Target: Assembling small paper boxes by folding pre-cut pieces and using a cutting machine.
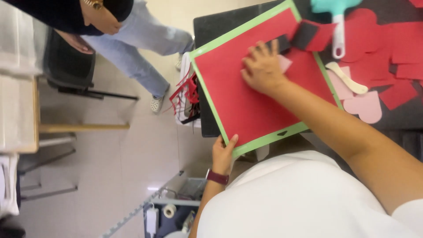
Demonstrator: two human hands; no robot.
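Note:
A green-edged cutting mat lies over the corner of a black table, and a red paper sheet covers most of it. My left hand, with a dark red watch at the wrist, grips the mat's near edge by its corner. My right hand lies flat on the red sheet near the mat's far side. Its fingertips press on a small black piece, and a pale pink bit shows beside the fingers.
A teal tool with a white handle, a cream spatula, red paper cut-outs and pink hearts lie on the table. A white bin of red scraps hangs off the table edge. Another person stands by a chair.

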